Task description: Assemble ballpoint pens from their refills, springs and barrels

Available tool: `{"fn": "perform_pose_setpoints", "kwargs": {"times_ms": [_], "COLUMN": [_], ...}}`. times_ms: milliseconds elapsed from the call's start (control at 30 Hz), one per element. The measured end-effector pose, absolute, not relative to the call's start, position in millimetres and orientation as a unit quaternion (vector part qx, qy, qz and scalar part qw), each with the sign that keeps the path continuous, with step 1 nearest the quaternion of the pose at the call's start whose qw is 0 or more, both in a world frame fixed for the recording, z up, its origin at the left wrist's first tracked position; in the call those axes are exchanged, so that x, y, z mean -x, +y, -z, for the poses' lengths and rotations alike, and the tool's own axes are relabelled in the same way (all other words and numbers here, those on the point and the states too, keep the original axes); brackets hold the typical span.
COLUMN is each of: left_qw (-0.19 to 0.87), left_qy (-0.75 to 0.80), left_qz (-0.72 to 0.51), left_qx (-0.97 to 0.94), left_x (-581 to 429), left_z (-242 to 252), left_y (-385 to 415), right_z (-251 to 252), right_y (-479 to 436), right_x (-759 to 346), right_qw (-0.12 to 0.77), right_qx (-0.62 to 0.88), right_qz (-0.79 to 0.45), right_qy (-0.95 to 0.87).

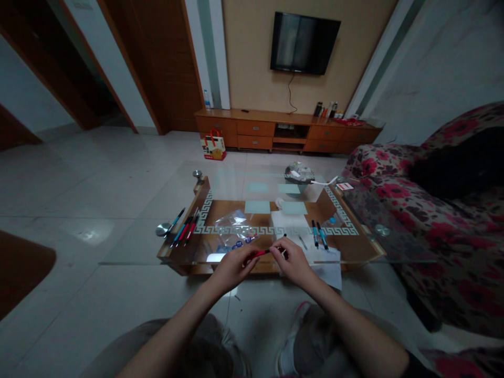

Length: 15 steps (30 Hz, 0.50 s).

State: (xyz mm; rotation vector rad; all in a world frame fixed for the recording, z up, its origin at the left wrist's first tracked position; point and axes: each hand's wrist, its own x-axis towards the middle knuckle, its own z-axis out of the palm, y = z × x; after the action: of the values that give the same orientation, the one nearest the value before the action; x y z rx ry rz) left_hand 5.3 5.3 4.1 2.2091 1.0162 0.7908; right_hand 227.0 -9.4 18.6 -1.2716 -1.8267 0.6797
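Observation:
Over the front edge of the glass table [137, 244], both my hands hold a red and black pen [261, 253] lying roughly level between them. My left hand [236, 263] is closed around its red end. My right hand [290, 258] pinches the dark end between thumb and fingers. Several blue, red and dark pens [181, 234] lie in a group at the table's left. On the right, blue and black pens [322, 236] rest near white paper [328, 262]. A thin, short piece [302, 241], too small to name, lies just beyond my right hand.
A clear plastic bag [233, 223] lies beyond my left hand. Toward the table's far side stands a bowl-like container [299, 173] with crumpled contents. A flowered sofa [452, 236] flanks the right; a low wooden cabinet [255, 128] and a paper bag [213, 148] are farther back.

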Motion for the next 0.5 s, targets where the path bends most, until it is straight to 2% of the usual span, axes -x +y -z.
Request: {"fn": "perform_pose_setpoints", "kwargs": {"times_ms": [267, 500], "left_qw": [0.294, 0.299], "left_qy": [0.379, 0.374], "left_qz": [-0.308, -0.306], "left_qx": [-0.822, -0.823], "left_x": [-7, -7], "left_z": [-9, -10], "left_y": [3, 2], "right_z": [-8, -7], "right_y": [8, 11], "right_x": [-240, -240], "right_qw": [0.5, 0.517], "right_qx": [0.538, 0.542], "right_qz": [-0.42, -0.48], "right_qy": [-0.533, -0.457]}}
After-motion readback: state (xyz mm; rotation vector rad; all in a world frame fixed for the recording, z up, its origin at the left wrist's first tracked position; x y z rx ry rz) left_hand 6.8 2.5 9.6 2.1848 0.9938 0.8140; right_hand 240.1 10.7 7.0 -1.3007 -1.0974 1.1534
